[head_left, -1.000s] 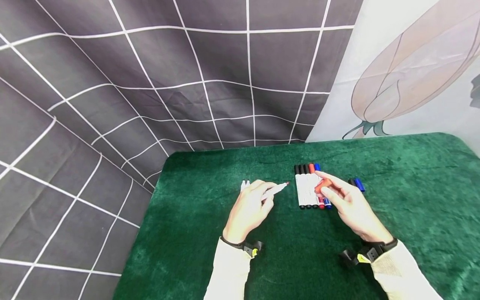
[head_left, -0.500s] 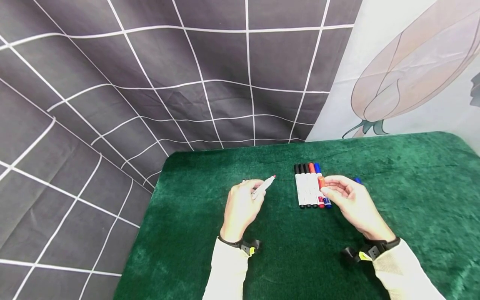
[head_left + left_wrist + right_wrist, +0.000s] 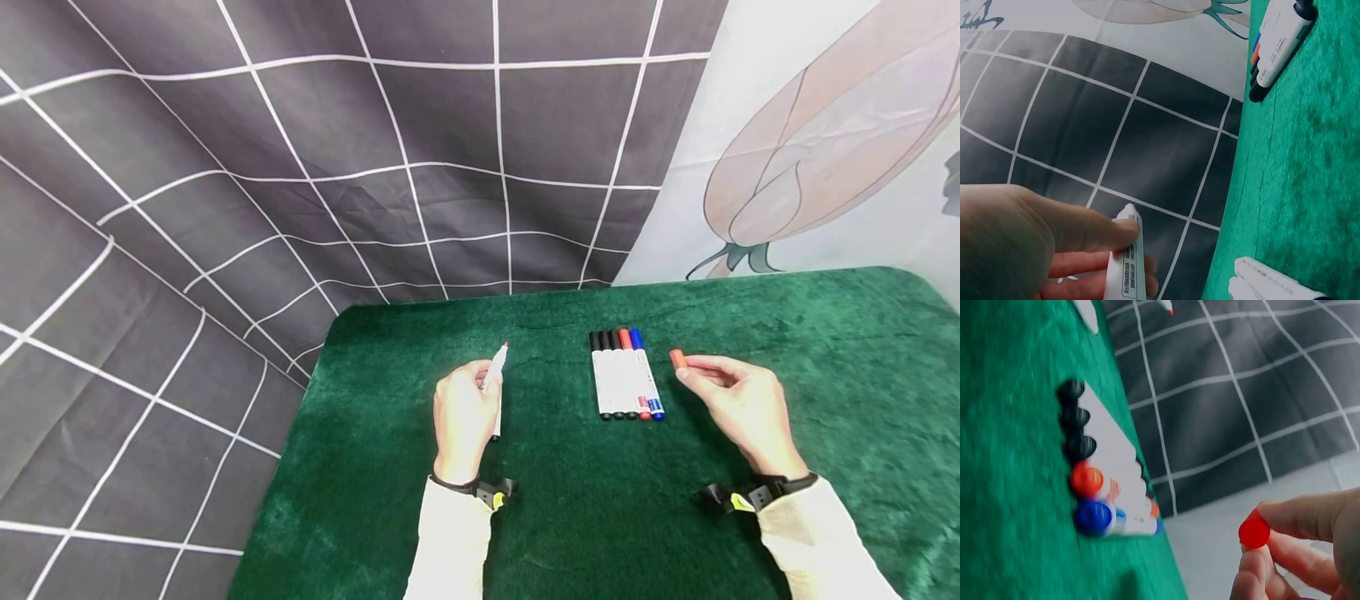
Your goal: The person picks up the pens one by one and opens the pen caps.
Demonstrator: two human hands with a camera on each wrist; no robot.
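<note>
My left hand (image 3: 465, 417) pinches an uncapped white marker (image 3: 494, 368) between thumb and fingers. Its red tip points up and away from me. On the cloth under and beside this hand lie white markers (image 3: 1272, 279), mostly hidden in the head view. To the right, my right hand (image 3: 750, 408) holds a red marker cap (image 3: 678, 358) by thumb and fingertips, raised off the cloth in the right wrist view. Between the hands lies a row of capped markers (image 3: 621, 379), side by side: several black, one red and one blue at the right end.
A green velvety cloth (image 3: 585, 517) covers the table. Behind it hangs a dark curtain (image 3: 442, 208) with a white grid, next to a white sheet (image 3: 690, 233) with a flower print. Another gridded curtain stands along the left side.
Both hands have drawn apart: the left went left, turning the marker more upright, and the right carried the red cap right, away from the row. The loose caps on the right became hidden.
</note>
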